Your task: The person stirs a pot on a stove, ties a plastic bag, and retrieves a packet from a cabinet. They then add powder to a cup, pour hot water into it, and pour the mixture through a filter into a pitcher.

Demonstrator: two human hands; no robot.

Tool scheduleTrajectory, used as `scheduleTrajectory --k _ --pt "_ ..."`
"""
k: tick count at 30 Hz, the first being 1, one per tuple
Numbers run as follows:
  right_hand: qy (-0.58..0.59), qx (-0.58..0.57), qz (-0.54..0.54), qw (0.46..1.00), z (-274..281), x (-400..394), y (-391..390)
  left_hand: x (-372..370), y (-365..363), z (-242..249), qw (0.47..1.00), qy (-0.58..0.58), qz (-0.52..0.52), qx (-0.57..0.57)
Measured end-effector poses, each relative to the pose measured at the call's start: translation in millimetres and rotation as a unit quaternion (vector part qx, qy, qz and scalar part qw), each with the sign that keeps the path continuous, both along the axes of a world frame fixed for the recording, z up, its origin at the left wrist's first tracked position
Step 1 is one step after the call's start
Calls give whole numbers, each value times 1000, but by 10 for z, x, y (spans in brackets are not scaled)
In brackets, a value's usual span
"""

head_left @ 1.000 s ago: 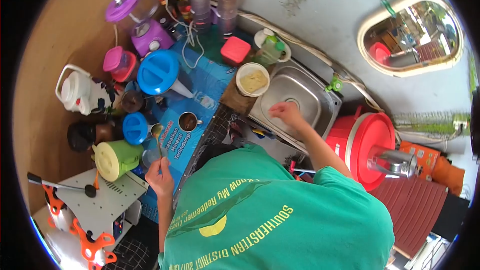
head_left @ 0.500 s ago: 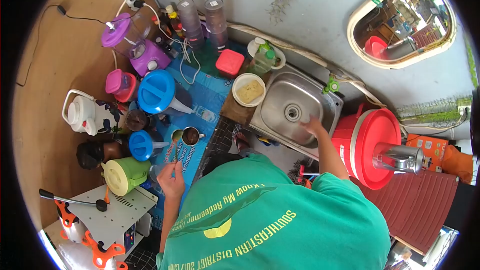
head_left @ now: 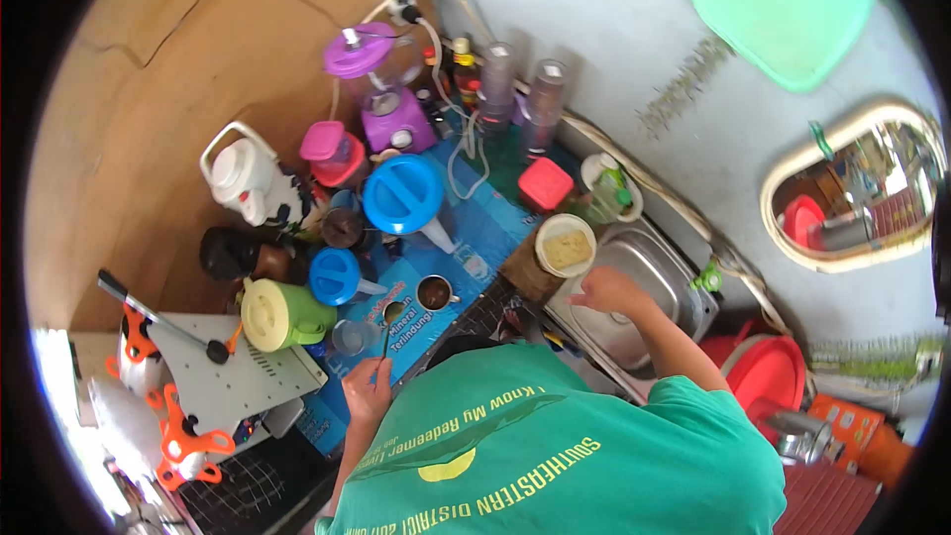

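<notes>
My left hand (head_left: 368, 386) grips the thin handle of a small round-headed spoon (head_left: 394, 311), held over the blue table cover. Right of the spoon head stands a metal cup (head_left: 435, 292) with dark contents, and a clear cup (head_left: 352, 337) is to its left. My right hand (head_left: 608, 293) is over the left side of the steel sink (head_left: 634, 267), fingers apart and holding nothing visible. Just beyond it, a white tub (head_left: 566, 246) holds a yellowish block.
Blue-lidded pitchers (head_left: 403, 194), a green pitcher (head_left: 282, 315) and a purple blender (head_left: 396, 119) stand on the left. A red-lidded container (head_left: 546, 184) and a green bottle (head_left: 601, 202) sit behind the tub. A red bucket (head_left: 768, 376) is right of the sink.
The camera view has turned, shifting the counter items right. My right hand has moved from over the sink basin toward the white tub. My left hand still holds the spoon.
</notes>
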State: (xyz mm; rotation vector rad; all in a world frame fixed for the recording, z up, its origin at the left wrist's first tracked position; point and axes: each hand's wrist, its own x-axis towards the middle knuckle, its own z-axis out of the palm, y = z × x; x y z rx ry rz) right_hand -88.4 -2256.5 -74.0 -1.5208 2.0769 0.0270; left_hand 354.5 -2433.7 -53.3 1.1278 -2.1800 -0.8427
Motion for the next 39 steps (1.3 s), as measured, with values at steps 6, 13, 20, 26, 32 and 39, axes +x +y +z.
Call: scheduleTrajectory --k 6,13,20,26,32,39 --pt "-186 -70 27 980 223 197 -1036 240 186 90 995 -19 89 47" --pt "-179 -162 117 963 129 705 -1717 399 410 151 978 -51 164 117" --pt "-170 -136 -70 973 -374 1034 -2142 344 428 -124 949 47 212 231" --pt "-249 -128 -97 955 -618 1103 -2279 114 278 -372 928 114 218 280" --pt "-238 -127 -112 956 -644 1091 -2135 20 157 -732 910 84 191 357" --pt "-193 -23 -51 980 -1199 1011 -1587 -82 130 -1138 903 87 153 391"
